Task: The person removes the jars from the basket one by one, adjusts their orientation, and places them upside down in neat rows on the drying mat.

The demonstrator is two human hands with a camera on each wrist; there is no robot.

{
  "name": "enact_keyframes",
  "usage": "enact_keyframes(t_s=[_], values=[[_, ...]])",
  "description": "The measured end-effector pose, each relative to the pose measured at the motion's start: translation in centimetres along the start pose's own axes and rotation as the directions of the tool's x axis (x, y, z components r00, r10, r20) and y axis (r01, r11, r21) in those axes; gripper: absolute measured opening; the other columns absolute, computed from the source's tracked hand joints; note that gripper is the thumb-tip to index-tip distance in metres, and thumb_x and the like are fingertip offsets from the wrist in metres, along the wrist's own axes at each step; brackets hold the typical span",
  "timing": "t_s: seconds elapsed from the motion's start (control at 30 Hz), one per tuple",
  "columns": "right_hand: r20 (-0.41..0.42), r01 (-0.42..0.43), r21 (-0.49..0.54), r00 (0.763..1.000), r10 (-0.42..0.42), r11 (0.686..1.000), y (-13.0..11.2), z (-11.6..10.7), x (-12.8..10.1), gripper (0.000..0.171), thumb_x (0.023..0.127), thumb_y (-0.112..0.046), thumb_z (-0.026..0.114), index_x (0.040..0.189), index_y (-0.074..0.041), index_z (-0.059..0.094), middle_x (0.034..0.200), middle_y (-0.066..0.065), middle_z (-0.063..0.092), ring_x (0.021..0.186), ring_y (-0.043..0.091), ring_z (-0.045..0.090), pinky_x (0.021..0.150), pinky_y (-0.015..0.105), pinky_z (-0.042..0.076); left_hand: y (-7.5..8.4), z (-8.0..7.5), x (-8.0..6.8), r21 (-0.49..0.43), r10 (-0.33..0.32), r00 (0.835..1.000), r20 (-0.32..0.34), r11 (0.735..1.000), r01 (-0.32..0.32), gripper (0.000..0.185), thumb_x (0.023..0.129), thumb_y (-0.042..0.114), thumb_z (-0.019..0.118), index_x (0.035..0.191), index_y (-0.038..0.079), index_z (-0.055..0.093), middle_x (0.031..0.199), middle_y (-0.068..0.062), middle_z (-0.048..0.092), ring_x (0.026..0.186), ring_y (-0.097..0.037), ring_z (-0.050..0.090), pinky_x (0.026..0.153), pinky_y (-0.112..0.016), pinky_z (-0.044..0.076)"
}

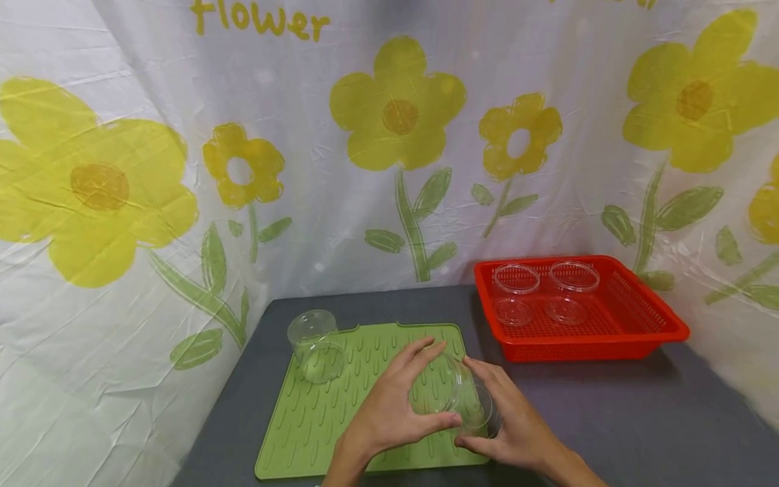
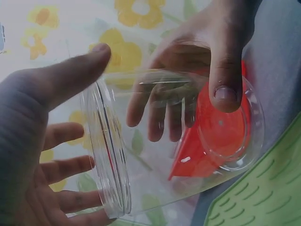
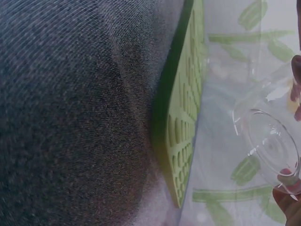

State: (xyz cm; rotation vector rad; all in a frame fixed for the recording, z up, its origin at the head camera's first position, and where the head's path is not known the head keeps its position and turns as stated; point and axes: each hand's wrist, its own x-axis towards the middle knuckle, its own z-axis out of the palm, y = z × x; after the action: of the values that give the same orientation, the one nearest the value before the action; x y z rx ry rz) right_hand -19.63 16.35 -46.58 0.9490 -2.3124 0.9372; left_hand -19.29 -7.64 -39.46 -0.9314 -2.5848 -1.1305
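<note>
A clear plastic jar lies on its side just above the front right corner of the green ribbed mat, with both hands on it. My left hand cups the open mouth end, fingers over the top and thumb underneath. My right hand grips the base end. In the left wrist view the jar shows its threaded rim beside my left hand, and the right hand's thumb presses on the base. The right wrist view shows the jar's base and a fingertip.
A second clear jar lies tilted on the mat's back left corner. A red mesh basket at the back right holds two clear jars. The grey table is walled in by a flowered sheet.
</note>
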Motion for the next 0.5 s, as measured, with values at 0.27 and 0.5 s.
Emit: enact_keyframes(t_s=[0.27,0.5], values=[[0.0,0.003,-0.025,1.0,-0.003,1.0,0.01,0.15,-0.17,0.112,0.07,-0.047,0.094,0.158,-0.012,0.034,0.149,0.003,0.051,0.132,0.015,0.05,0.098,0.043,0.056,0.0,-0.01,-0.12,0.015,0.024,1.0,0.004,1.0,-0.024,0.084,0.081,0.053,0.083,0.153,0.038,0.043,0.157,0.011,0.044,0.141,-0.019,0.05,0.107,-0.051,0.05],[-0.005,0.006,0.004,1.0,-0.006,1.0,-0.17,0.25,-0.35,0.114,0.068,-0.042,0.095,0.159,-0.011,0.033,0.149,0.006,0.051,0.132,0.018,0.049,0.103,0.036,0.053,-0.68,0.19,-0.68,-0.036,0.014,1.0,-0.027,0.999,-0.015,0.081,0.082,0.049,0.083,0.152,0.038,0.044,0.155,0.01,0.047,0.14,-0.018,0.05,0.107,-0.052,0.05]])
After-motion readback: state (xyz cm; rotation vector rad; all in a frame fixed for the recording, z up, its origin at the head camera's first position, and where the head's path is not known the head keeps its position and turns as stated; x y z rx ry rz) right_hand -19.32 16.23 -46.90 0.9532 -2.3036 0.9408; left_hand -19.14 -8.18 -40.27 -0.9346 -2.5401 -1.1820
